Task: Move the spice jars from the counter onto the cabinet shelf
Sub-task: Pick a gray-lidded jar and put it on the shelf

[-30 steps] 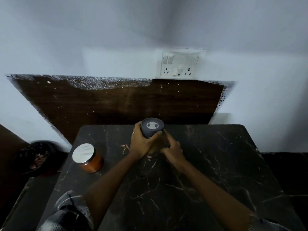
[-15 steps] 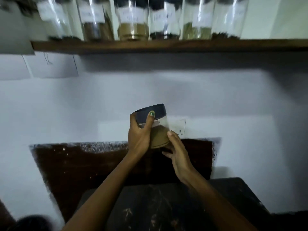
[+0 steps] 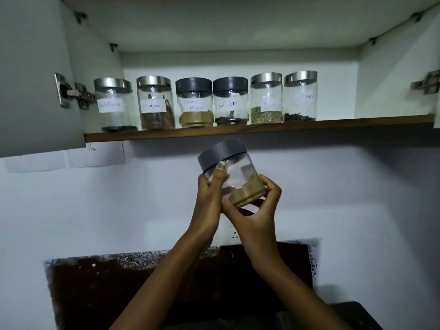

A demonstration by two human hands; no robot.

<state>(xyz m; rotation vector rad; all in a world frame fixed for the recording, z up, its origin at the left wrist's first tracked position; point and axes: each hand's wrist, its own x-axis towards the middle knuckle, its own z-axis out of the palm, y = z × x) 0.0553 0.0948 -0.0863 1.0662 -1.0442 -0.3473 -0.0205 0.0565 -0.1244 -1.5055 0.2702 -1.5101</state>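
The clear glass spice jar with a dark grey lid, lifted off the worktop, now tilts at frame centre just below the wooden cabinet shelf; left hand and right hand fingers stay clamped round it, placement next

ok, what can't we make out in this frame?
- Head view: held jar, any label is unseen; left hand and right hand cover its sides.
- Leftmost shelf jar: label blurred, unreadable.
- Rightmost jar: writing too faint.
- Counter: cut off by the bottom edge.
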